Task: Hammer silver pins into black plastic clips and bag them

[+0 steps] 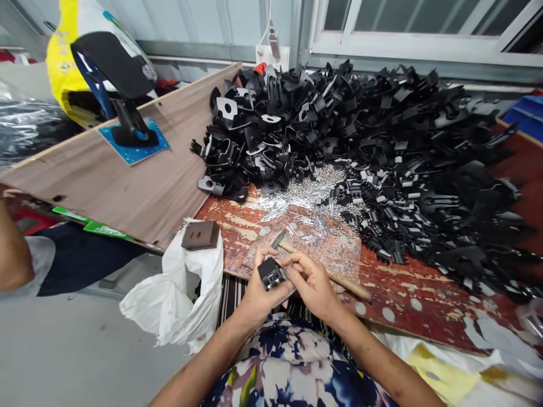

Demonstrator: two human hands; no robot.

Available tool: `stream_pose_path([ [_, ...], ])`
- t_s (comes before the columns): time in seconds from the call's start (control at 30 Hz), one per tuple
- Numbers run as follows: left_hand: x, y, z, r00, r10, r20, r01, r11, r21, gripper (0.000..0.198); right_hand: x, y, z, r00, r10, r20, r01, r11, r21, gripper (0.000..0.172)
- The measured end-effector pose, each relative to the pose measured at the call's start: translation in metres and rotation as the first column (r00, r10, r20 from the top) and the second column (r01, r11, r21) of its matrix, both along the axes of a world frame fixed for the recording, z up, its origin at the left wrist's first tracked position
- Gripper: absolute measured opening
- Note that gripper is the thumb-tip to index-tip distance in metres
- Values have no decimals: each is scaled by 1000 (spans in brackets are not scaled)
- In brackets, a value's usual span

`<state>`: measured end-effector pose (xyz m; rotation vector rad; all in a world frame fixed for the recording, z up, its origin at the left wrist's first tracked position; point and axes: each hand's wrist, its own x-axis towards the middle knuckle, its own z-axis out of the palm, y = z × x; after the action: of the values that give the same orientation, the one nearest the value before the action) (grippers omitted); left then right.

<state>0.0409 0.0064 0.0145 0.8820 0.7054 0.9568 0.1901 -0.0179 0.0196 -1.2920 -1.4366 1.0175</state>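
My left hand (pixel 259 291) is closed round a small black plastic part (pixel 271 273), held low over the front edge of the bench. Against its right side, the fingers of my right hand (pixel 313 282) are pinched together; whatever sits between the fingertips is too small to make out. Just beyond both hands lies a hammer (pixel 348 284) with a wooden handle, its head pointing up and left. The hammer rests on a speckled stone slab (pixel 345 249). Loose metal pins (pixel 275 204) are scattered behind it, beside a heap of small silvery pieces (pixel 328 176).
A large pile of black plastic parts (pixel 331 113) covers the back and right of the red worn bench (pixel 399 288). On the left, a wooden board (pixel 161 169) carries a black stand on a blue plate (pixel 134 152). A brown block (pixel 201 235) sits on a white sack (pixel 169 305). Another person's arm (pixel 12 249) shows far left.
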Motion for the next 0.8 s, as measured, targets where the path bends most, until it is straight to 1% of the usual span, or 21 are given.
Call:
stream_pose_path([
  [0.1, -14, -13, 3, 993, -96, 65, 100, 993, -60, 59, -7, -12, 2, 968, 93, -234, -115, 990, -81, 28],
  [0.2, -30, -23, 5, 985, -146, 88, 153, 985, -84, 57, -19, -26, 5, 926, 83, -369, -148, 978, -149, 28],
  [0.3, -45, -30, 4, 979, -175, 101, 182, 981, -62, 52, -35, -36, 9, 916, 80, -394, -145, 980, -136, 28],
  [0.4, -57, -34, 3, 987, -115, 112, 122, 991, -56, 48, -48, -40, 10, 923, 120, -365, -176, 976, -125, 33],
  [0.47, -64, -35, 4, 989, -64, 132, 74, 995, -70, 45, -50, -41, 6, 942, 133, -307, -175, 978, -113, 37],
  [0.5, -67, -35, 5, 988, -39, 147, 52, 995, -83, 43, -50, -41, 3, 961, 124, -248, -150, 984, -91, 39],
  [0.57, -75, -33, 8, 985, 3, 172, 17, 993, -114, 39, -46, -41, -5, 996, 70, -54, -71, 997, -9, 40],
  [0.6, -80, -32, 10, 984, 24, 177, -1, 992, -127, 39, -44, -40, -10, 997, 47, 59, -50, 998, 33, 39],
  [0.67, -93, -29, 13, 985, 65, 159, -45, 991, -129, 42, -40, -40, -18, 965, 59, 254, -82, 993, 82, 31],
  [0.7, -102, -26, 15, 987, 104, 125, -91, 990, -106, 44, -40, -40, -21, 943, 84, 322, -120, 988, 94, 27],
  [0.73, -113, -23, 16, 983, 174, 66, -170, 984, -58, 47, -40, -41, -24, 923, 113, 367, -161, 982, 103, 24],
  [0.77, -125, -19, 17, 962, 272, -19, -272, 962, 24, 49, -40, -42, -26, 908, 141, 394, -199, 974, 111, 22],
  [0.8, -138, -14, 17, 909, 399, -122, -382, 913, 140, 51, -41, -44, -27, 898, 161, 409, -227, 967, 118, 22],
])
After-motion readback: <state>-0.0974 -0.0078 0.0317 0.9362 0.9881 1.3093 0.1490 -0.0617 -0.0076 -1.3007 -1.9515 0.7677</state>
